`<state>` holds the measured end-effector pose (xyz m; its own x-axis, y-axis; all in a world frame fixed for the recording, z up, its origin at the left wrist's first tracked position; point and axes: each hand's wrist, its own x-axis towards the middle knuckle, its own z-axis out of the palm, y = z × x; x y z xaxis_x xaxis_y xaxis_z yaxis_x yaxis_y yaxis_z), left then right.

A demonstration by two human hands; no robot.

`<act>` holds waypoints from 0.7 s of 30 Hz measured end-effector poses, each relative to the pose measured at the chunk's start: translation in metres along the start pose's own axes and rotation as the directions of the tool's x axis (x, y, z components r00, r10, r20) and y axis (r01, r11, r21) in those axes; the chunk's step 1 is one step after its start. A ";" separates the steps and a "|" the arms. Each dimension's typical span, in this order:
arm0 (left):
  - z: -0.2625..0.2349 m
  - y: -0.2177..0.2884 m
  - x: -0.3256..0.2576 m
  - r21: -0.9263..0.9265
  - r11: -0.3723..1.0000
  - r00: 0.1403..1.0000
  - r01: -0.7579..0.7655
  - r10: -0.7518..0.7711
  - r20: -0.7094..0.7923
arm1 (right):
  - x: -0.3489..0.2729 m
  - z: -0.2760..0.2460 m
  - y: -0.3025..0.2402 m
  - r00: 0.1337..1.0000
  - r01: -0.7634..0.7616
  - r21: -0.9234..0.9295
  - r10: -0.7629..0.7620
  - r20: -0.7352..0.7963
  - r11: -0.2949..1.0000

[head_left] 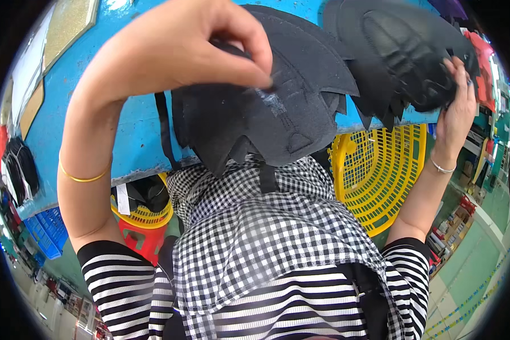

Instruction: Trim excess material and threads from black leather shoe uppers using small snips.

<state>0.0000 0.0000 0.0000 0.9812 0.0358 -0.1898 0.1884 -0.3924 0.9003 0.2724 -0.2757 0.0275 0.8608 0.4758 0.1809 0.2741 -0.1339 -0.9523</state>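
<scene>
My left hand [192, 48] is raised close to the camera, with thumb and fingers pinched on the upper edge of a black fabric piece [266, 122] that has jagged, pointed edges and pale marks near my fingertips. It lies on the blue table [136, 136] and overhangs its near edge. My right hand [456, 110] reaches to the right and grips the side of a stack of similar black pieces [396, 51] with a raised, ribbed centre.
A yellow plastic basket [379, 175] stands under the table to the right. A smaller yellow basket [147, 215] sits on a red stool [141, 238] to the left, near a blue crate [45, 232]. Black items [20, 170] lie at the far left.
</scene>
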 end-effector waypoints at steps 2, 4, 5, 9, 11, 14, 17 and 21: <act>0.011 0.004 0.006 0.034 0.996 0.990 -0.083 0.079 0.117 | -0.001 -0.017 0.001 0.998 0.021 -0.020 -0.022 -0.057 1.000; 0.016 0.002 0.013 0.044 0.998 0.991 -0.052 0.046 0.130 | -0.012 -0.017 0.003 0.998 0.034 -0.007 -0.033 0.054 0.999; 0.018 0.000 0.015 0.052 0.999 0.991 -0.017 0.010 0.132 | -0.019 -0.013 0.003 0.983 0.048 0.008 -0.049 0.175 0.999; 0.028 -0.004 0.015 0.106 0.994 0.997 0.004 -0.012 0.083 | -0.044 0.032 0.004 0.896 0.167 -0.201 -0.064 0.439 0.965; 0.030 -0.003 0.017 0.152 0.988 0.997 0.039 -0.048 0.060 | -0.050 0.054 0.003 0.773 0.302 -0.144 -0.154 0.615 0.942; 0.034 -0.008 0.013 0.207 0.978 1.000 -0.020 0.022 -0.005 | -0.048 0.090 -0.004 0.482 0.549 -0.098 -0.219 0.849 0.830; 0.030 0.001 0.009 0.523 0.852 0.987 -0.006 0.088 -0.133 | -0.050 0.112 0.001 0.279 0.734 -0.015 -0.281 0.918 0.679; 0.014 -0.001 0.006 0.391 0.899 0.979 0.198 -0.202 -0.032 | -0.039 0.119 -0.005 0.066 0.798 0.102 -0.255 0.965 0.593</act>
<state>0.0053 -0.0126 -0.0074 0.9239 0.1440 -0.3546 0.3473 -0.7050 0.6184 0.1863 -0.1899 -0.0036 -0.4269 0.9041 0.0175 0.8061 0.3892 -0.4458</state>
